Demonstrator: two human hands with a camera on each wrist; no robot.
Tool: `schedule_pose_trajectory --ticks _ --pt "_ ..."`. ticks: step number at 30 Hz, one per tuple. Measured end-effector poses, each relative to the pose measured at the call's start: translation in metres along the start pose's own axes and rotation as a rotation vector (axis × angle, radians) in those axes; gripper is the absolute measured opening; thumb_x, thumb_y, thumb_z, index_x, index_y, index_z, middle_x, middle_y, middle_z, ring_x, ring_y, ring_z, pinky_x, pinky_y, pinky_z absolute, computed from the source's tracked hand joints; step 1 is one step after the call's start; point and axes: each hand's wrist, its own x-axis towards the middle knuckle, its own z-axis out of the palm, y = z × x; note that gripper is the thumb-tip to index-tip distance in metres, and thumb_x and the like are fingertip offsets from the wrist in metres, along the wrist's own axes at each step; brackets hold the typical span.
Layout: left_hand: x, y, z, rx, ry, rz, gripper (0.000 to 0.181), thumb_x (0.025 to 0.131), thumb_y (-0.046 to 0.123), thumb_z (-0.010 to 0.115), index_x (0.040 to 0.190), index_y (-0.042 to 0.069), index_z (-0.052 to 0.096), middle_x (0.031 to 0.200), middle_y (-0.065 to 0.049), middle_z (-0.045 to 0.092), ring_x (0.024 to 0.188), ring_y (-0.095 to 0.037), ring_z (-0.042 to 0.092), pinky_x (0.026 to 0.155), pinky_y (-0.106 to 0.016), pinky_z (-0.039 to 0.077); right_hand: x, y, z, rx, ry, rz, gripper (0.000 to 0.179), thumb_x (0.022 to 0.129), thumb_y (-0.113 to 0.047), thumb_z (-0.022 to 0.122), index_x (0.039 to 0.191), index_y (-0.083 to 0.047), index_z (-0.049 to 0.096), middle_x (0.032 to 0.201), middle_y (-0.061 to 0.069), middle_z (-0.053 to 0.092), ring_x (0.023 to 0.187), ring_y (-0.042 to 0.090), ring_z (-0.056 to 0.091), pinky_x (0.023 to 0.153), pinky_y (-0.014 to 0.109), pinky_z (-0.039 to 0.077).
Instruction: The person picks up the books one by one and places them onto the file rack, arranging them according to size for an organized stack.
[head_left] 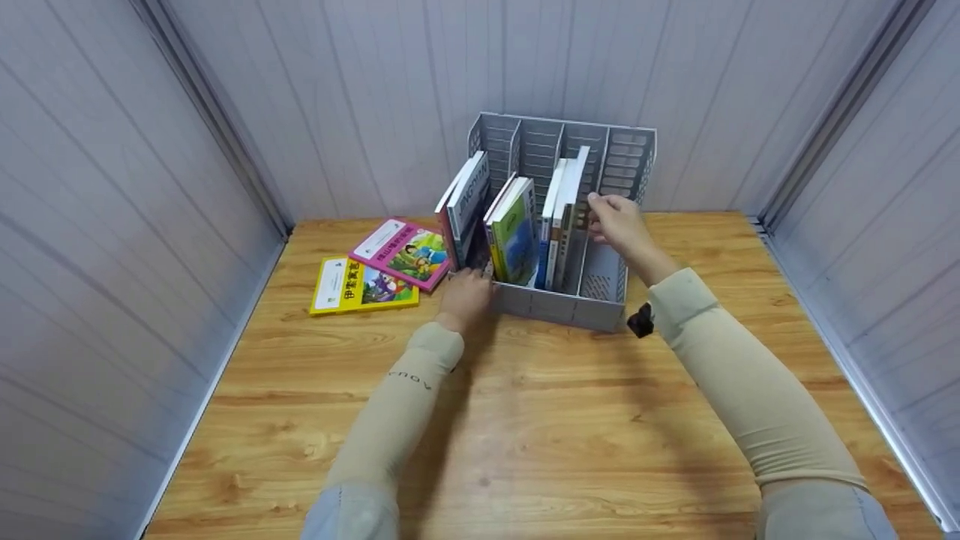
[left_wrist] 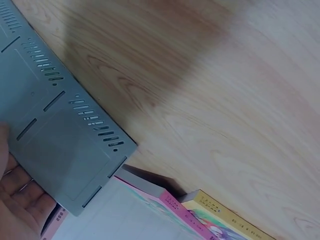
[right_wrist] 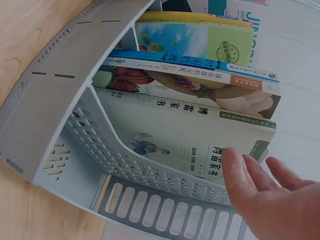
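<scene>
A grey desktop book rack (head_left: 555,306) with tall dividers holds several upright books. My left hand (head_left: 466,296) grips its front wall near the left corner; in the left wrist view the thumb lies on the outer face and the fingers bend over the edge. Just above the rack's right side is my right hand (head_left: 621,225), fingers loosely bent, beside a pale green-white book (right_wrist: 170,130). Its fingertips overlap that book's cover in the right wrist view; whether they touch it I cannot tell. A green-and-blue book (head_left: 516,241) leans in a middle compartment.
Left of the rack, a pink picture book (head_left: 405,253) lies partly over a yellow one (head_left: 328,289) on the wooden table (head_left: 540,420). Grey panel walls (head_left: 360,90) enclose the table. A small black object (head_left: 641,321) hangs by the right cuff.
</scene>
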Motion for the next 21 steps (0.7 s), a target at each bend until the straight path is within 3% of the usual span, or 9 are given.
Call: schedule_pose_trajectory --ticks 3,5,10,13,21 --pt "-0.003 -0.004 0.001 -0.001 0.052 0.047 0.043 0.114 0.028 0.06 0.142 -0.003 0.068 0.12 -0.02 0.077 0.113 -0.036 0.072 0.103 -0.05 0.061 -0.004 0.006 -0.001 -0.029 0.031 -0.043 0.055 0.116 -0.038 0.046 0.15 0.004 0.055 0.124 0.01 0.06 0.098 0.011 0.059 0.092 0.029 0.057" --pt "-0.006 -0.009 0.002 -0.014 0.095 0.098 0.046 0.113 0.027 0.061 0.146 -0.004 0.063 0.123 -0.021 0.076 0.115 -0.038 0.072 0.104 -0.051 0.06 -0.007 0.011 -0.002 -0.07 0.058 -0.087 0.05 0.115 -0.033 0.05 0.146 0.005 0.059 0.119 0.01 0.061 0.097 0.012 0.058 0.087 0.026 0.054" --pt "-0.017 -0.025 0.004 -0.06 0.207 0.203 0.033 0.111 0.021 0.064 0.131 -0.004 0.069 0.119 -0.02 0.074 0.113 -0.038 0.071 0.103 -0.05 0.059 -0.012 0.027 -0.002 -0.187 0.102 -0.163 0.042 0.112 -0.026 0.056 0.139 0.005 0.064 0.128 0.021 0.066 0.112 0.024 0.06 0.092 0.029 0.049" --pt "-0.025 -0.035 0.005 -0.076 0.264 0.215 0.023 0.11 0.018 0.065 0.119 -0.002 0.071 0.113 -0.018 0.074 0.105 -0.035 0.072 0.098 -0.046 0.062 -0.015 0.037 -0.001 -0.231 0.097 -0.171 0.04 0.112 -0.028 0.057 0.135 0.004 0.066 0.127 0.022 0.067 0.114 0.029 0.061 0.094 0.035 0.05" --pt "-0.041 -0.063 0.011 -0.106 0.317 0.136 0.021 0.109 0.016 0.066 0.116 -0.003 0.071 0.114 -0.019 0.076 0.103 -0.035 0.074 0.093 -0.047 0.065 -0.021 0.063 0.008 -0.326 0.095 -0.176 0.034 0.11 -0.024 0.058 0.13 0.001 0.067 0.124 0.023 0.073 0.113 0.038 0.068 0.096 0.05 0.056"
